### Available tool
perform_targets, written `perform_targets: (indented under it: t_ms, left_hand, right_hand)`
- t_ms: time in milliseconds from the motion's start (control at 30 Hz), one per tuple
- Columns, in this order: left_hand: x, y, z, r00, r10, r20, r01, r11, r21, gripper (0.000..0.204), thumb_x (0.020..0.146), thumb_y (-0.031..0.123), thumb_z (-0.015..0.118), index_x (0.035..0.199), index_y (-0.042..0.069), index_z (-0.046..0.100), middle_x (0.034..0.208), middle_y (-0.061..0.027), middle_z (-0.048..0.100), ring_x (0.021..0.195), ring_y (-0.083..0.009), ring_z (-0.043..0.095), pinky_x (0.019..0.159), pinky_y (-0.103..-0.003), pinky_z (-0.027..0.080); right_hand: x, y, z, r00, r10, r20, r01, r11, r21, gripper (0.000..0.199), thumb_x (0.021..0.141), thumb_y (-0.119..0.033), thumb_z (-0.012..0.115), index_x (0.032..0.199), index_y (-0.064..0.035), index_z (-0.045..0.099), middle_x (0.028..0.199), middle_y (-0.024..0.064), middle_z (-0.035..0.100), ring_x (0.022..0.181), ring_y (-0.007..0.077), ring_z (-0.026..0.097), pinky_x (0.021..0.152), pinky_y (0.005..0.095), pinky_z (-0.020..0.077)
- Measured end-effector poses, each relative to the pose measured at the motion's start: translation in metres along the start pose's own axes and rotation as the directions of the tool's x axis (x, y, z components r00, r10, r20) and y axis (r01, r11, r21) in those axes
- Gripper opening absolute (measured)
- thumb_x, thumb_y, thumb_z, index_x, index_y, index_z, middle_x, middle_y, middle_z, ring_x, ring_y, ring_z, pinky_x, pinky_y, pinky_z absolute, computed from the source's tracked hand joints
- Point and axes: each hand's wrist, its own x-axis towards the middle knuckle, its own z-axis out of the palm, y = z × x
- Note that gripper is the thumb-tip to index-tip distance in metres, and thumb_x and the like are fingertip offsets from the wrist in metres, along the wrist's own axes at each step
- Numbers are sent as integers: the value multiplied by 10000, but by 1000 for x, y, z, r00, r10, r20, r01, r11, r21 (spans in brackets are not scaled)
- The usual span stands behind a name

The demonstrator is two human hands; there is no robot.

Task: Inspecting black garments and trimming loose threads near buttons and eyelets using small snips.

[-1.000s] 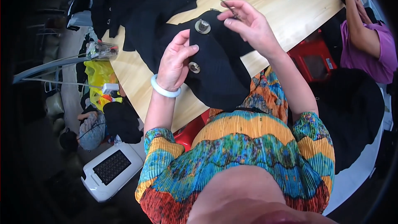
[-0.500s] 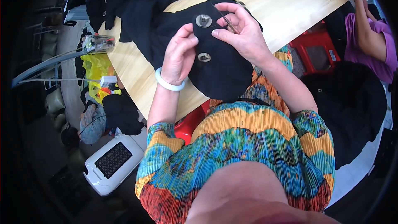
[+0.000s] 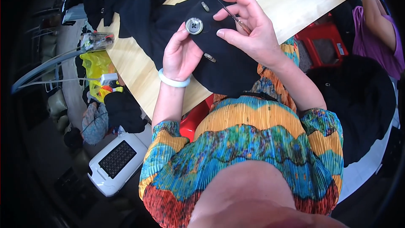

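Note:
Between the thumb and fingers of my left hand is a round grey-brown button, its face turned up. My right hand has a slim pointed metal tool with a brownish handle tucked in it. Its thumb and index finger are apart, and the tool's tip points up and left. The black garment lies under both hands and hangs over the table's near edge. On it, one button stands edge-on above the held one, and another button is tilted below. Whether the held button is attached is unclear.
The garment lies on a pale wooden table. A clear container sits at its left edge, above a yellow bag. A red stool and a person in purple are at right. A white-and-black case-like object is lower left.
My left hand has shifted slightly down and now pinches a button face up. The buttons on the garment have turned edge-on. My right hand has moved slightly right with the pointed tool.

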Motion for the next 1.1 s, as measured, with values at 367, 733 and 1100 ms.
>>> perform_targets:
  t_ms: [367, 733, 1100]
  left_hand:
    - [10, -12, 10, 965, 63, -255, -5, 975, 222, 98, 857, 67, 494, 937, 39, 543, 924, -17, 565, 874, -88, 495, 790, -216, 377]
    - [13, 4, 8, 934, -92, -345, 250, 858, 449, 107, 861, 150, 524, 918, 70, 567, 835, 17, 571, 677, -35, 506, 607, -172, 424]
    - [-2, 1, 8, 993, -119, -22, 121, 973, 196, 297, 854, 48, 475, 1146, 4, 459, 1091, -92, 540, 995, -181, 525, 869, -309, 423]
  right_hand:
    - [0, 31, 2, 958, -251, -142, 165, 882, -442, 318, 709, -39, 656, 997, -42, 522, 783, 82, 615, 697, 153, 633, 587, 227, 500]
    - [4, 26, -7, 988, 153, 0, -151, 977, -149, 274, 773, 3, 596, 1026, -6, 492, 797, 16, 578, 770, 39, 530, 681, 161, 419]
    - [13, 5, -23, 995, -100, 12, 101, 973, -210, 296, 750, -5, 606, 1030, -18, 513, 776, 47, 586, 738, 79, 580, 635, 195, 465]
